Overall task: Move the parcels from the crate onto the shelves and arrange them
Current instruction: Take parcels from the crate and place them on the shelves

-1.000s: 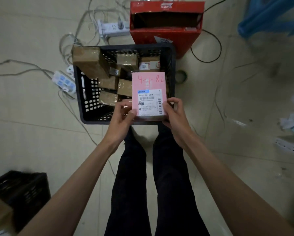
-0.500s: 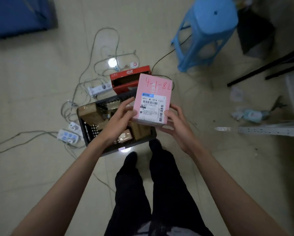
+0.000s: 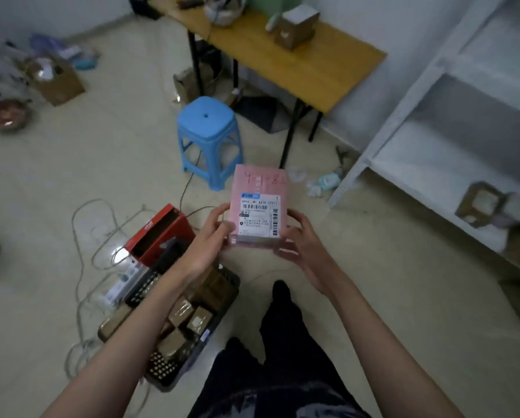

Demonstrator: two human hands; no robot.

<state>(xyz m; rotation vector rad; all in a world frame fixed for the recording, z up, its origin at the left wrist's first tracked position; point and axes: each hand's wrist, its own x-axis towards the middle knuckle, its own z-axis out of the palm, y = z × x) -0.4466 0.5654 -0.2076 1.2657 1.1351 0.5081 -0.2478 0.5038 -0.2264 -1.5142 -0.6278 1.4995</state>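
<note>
— What is hard to make out here?

— Quite a lot. The white shelves (image 3: 451, 137) on the right are blurred, and the brown parcels on the shelf (image 3: 480, 203) are smeared shapes cut off by the frame edge. The black crate (image 3: 174, 369) on the floor is half hidden under the left forearm; only some of the brown parcels in the crate (image 3: 189, 315) show. The small print on the pink parcel (image 3: 258, 206) cannot be read, though red handwriting runs across its top and a white label with barcodes covers its lower face.

— And the hands?

— Both arms reach forward, bare, elbows out of frame. The left hand (image 3: 206, 239) grips the pink parcel's left edge, thumb on the front face, fingers curled behind. The right hand (image 3: 301, 239) holds the right lower corner, thumb at the side edge; its fingers lie under and behind the parcel, mostly hidden.

— Where is that parcel?

— Held upright in the air, above the floor, between the crate and the shelves, touching neither.

— Anything else nearby?

— A blue stool (image 3: 209, 128) stands beyond the parcel, a red box (image 3: 159, 233) just beside the crate, and a bench (image 3: 310, 64) with a blurred cardboard box (image 3: 296, 27) on top.
</note>
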